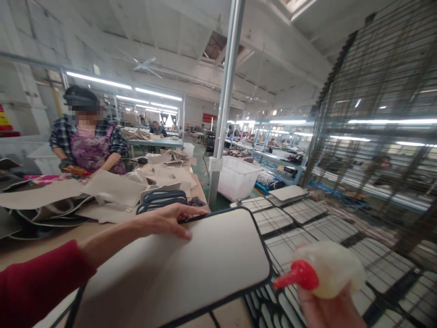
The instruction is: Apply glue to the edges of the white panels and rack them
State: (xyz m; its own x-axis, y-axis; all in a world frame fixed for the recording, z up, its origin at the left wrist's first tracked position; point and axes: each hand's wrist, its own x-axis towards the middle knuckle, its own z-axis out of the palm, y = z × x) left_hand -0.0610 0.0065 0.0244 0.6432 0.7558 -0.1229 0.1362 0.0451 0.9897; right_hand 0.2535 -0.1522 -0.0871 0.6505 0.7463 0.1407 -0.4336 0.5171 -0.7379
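Observation:
My left hand (167,222) is closed on the far edge of a flat beige panel (218,259). Its thumb lies on the panel's face and its fingers run along the dark rim. The panel has rounded corners and a black border, and it tilts across the front of the view. My right hand (327,306) grips a squeeze bottle (337,269) of cloudy, yellowish stuff. The bottle's red nozzle (296,275) points left, close to the panel's right edge without visibly touching it.
Similar panels (327,230) lie on a wire rack at right, beneath upright wire racks (372,105). Beige cut pieces (112,189) and stacked dark-edged parts (164,199) cover the left table. A co-worker (90,136) stands behind it. A metal post (225,100) and white bin (239,175) stand ahead.

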